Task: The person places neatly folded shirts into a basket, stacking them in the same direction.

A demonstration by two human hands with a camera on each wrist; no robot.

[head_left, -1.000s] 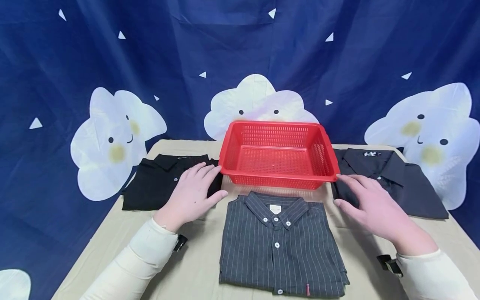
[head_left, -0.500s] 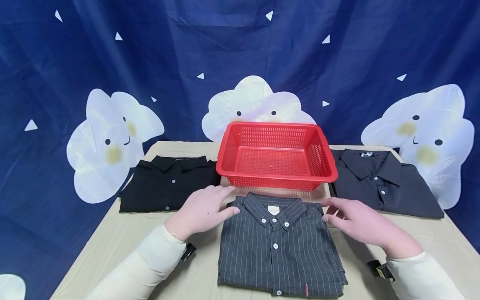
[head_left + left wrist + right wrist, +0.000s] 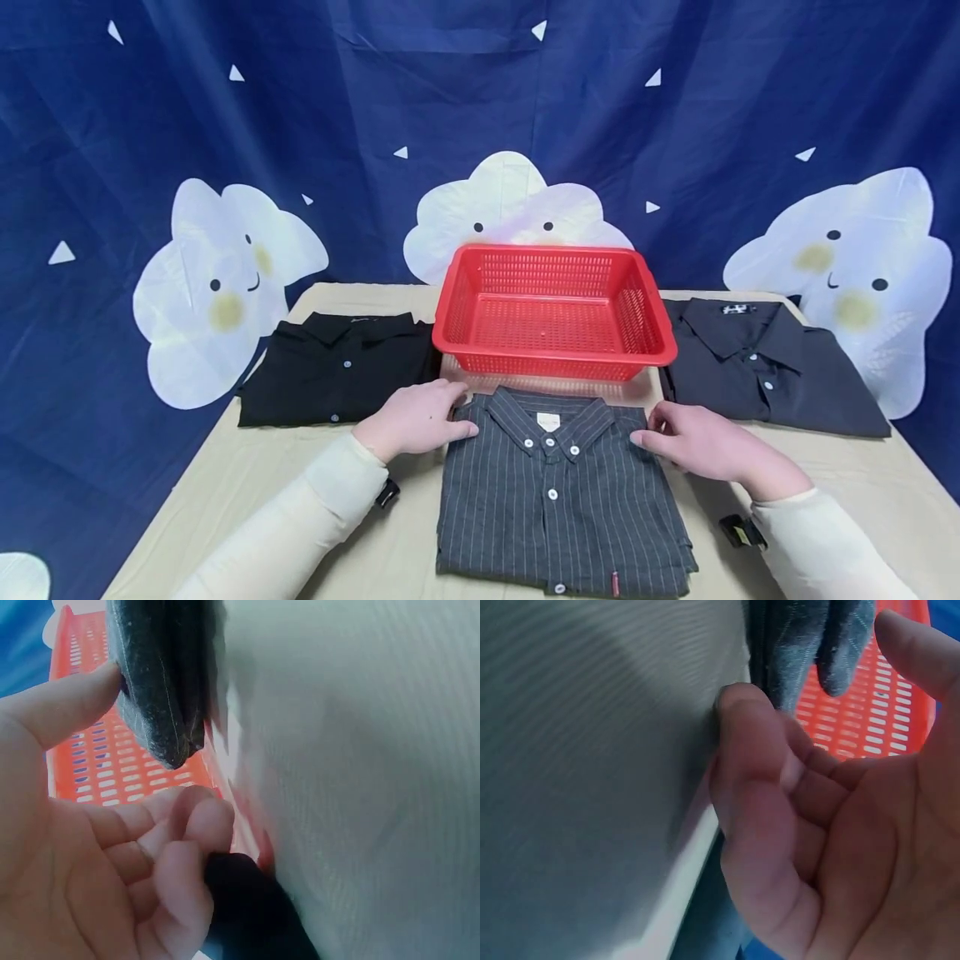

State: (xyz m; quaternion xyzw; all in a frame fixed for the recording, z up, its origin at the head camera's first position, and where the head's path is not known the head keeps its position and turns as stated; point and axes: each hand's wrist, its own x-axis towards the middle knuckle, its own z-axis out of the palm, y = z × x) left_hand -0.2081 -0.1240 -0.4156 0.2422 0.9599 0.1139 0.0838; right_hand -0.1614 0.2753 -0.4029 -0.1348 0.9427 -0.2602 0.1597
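A folded dark pinstriped shirt with white buttons lies on the table, collar toward the far side. At its upper left corner is my left hand; in the left wrist view the thumb touches the shirt's top while the bent fingers stay just off its edge. My right hand is at the upper right corner. In the right wrist view its bent fingers rest on the table by the shirt's edge, and the thumb stands apart above the cloth.
A red perforated basket stands behind the striped shirt. A folded black shirt lies to its left, a folded dark grey shirt to its right. A blue curtain with clouds hangs behind the beige-covered table.
Both hands have left the basket's front corners and come nearer to me, inward to the striped shirt's upper corners. Their fingers have bent more. Basket and shirts stay put.
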